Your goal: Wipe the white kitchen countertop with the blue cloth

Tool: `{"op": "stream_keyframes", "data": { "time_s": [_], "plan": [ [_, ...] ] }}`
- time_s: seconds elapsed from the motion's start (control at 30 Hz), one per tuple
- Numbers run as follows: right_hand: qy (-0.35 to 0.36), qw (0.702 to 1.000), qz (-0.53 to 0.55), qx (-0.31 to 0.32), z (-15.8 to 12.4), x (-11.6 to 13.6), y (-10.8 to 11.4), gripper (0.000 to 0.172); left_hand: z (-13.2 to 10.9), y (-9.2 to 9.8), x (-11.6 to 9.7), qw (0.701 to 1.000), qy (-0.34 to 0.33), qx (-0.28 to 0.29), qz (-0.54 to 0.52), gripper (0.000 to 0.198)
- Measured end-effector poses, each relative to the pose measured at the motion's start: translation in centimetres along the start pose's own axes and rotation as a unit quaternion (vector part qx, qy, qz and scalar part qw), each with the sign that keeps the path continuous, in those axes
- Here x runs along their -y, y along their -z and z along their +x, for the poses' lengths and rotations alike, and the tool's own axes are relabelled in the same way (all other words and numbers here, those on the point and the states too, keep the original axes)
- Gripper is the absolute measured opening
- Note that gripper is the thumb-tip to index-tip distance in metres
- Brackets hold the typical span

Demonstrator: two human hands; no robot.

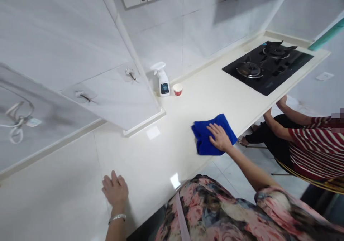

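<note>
The right hand is lying flat on top of the blue cloth, not squeezing it, while the flat left hand is resting well away on the counter.

Free counter btwn cloth & hob, w/ btl, cup nr wall

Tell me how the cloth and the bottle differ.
The cloth is deep blue, while the bottle is white with a dark label.
The cloth lies spread and rumpled; the bottle stands upright.
The cloth is under the right hand; neither of the person's hands touches the bottle.
Both are on the counter.
</note>
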State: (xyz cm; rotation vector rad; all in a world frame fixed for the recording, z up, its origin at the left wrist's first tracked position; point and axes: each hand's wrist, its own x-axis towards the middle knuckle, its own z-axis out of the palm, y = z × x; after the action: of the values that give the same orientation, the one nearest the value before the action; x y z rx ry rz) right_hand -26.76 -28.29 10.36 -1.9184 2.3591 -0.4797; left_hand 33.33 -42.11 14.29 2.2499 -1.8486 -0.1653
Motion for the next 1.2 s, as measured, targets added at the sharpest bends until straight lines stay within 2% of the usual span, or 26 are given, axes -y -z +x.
{"op": "stream_keyframes", "data": {
  "time_s": [0.07, 0.13, 0.23, 0.3, 0.37, 0.47, 0.6, 0.67, 0.73, 0.87, 1.0, 1.1, 1.2],
  "plan": [
    [-0.075, 0.997, -0.027, -0.015, 2.5, -1.8, 0.4, 0.064, -1.5, -0.2, 0.6, 1.000, -0.016, -0.026, 0.004, 0.071],
    [-0.164, 0.985, -0.052, -0.019, 5.5, -1.9, 0.6, 0.068, -2.1, -0.5, 1.0, 0.998, -0.027, -0.058, 0.002, 0.068],
    [-0.281, 0.958, -0.059, 0.003, 9.9, 1.1, 0.8, 0.073, -1.7, -0.8, 1.2, 0.992, -0.054, -0.117, -0.002, 0.065],
    [-0.297, 0.953, -0.046, 0.022, 12.1, 4.4, 0.4, 0.078, -1.3, -1.0, 1.1, 0.988, -0.069, -0.138, -0.004, 0.066],
    [-0.253, 0.966, -0.029, 0.033, 13.1, 8.2, -0.5, 0.079, -1.0, -0.9, 0.9, 0.987, -0.076, -0.142, -0.003, 0.067],
    [-0.147, 0.988, 0.019, 0.037, 12.6, 14.2, -2.0, 0.080, -1.0, -0.5, 0.4, 0.987, -0.080, -0.137, 0.007, 0.069],
    [-0.014, 0.995, 0.061, 0.073, 9.0, 20.7, -3.4, 0.080, -1.1, -0.1, 0.1, 0.988, -0.078, -0.129, 0.021, 0.069],
    [0.045, 0.992, 0.072, 0.089, 6.5, 22.6, -3.6, 0.079, -1.1, -0.3, 0.2, 0.989, -0.082, -0.125, 0.020, 0.069],
    [0.095, 0.986, 0.090, 0.099, 3.7, 23.3, -3.5, 0.078, -1.0, -0.5, 0.3, 0.989, -0.083, -0.125, 0.013, 0.069],
    [0.165, 0.970, 0.128, 0.123, -1.9, 21.9, -2.8, 0.076, -1.2, -0.9, 0.6, 0.988, -0.076, -0.132, -0.004, 0.068],
    [0.161, 0.970, 0.130, 0.129, -5.6, 17.4, -2.2, 0.071, -1.8, -1.1, 0.7, 0.990, -0.067, -0.121, -0.014, 0.066],
    [0.115, 0.982, 0.098, 0.110, -5.9, 12.8, -1.6, 0.067, -2.2, -1.1, 0.7, 0.992, -0.054, -0.112, -0.022, 0.067],
    [0.058, 0.994, 0.046, 0.083, -4.3, 7.8, -0.7, 0.065, -2.4, -1.0, 0.7, 0.993, -0.043, -0.110, -0.030, 0.065]
  ]
}}
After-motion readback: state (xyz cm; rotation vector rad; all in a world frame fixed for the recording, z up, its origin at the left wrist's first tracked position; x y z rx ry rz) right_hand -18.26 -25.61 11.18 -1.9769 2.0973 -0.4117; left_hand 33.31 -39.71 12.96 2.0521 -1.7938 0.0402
